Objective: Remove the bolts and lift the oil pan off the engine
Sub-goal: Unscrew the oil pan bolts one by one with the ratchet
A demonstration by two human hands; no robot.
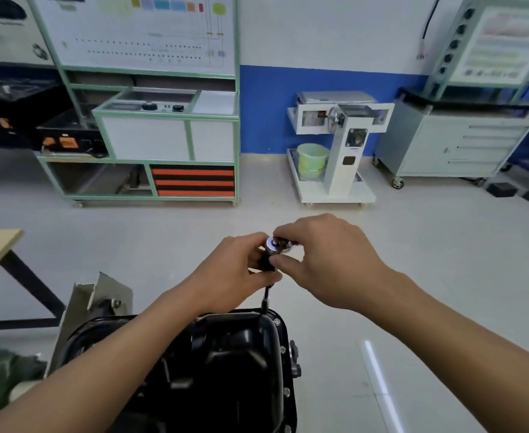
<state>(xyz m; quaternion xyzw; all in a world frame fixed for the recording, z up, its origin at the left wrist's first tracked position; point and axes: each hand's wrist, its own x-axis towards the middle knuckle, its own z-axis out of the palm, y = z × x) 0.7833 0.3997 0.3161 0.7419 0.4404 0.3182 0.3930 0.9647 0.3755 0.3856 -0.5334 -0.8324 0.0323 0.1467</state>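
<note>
My left hand (233,273) wraps the ratchet (272,250), my right hand (328,264) pinches its head; the extension (266,296) meets the near oil pan (241,342) at its far rim. If I tilt, the socket could slip and round the bolt

My left hand (235,271) grips the dark-handled, silver-capped driver tool (270,252); my right hand (327,260) pinches its cap. Its thin shaft (265,300) reaches the far rim of the black metal oil pan (225,354).

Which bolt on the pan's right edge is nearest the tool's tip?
The farthest bolt, at the pan corner beside the tool; the others lie nearer you.
</note>
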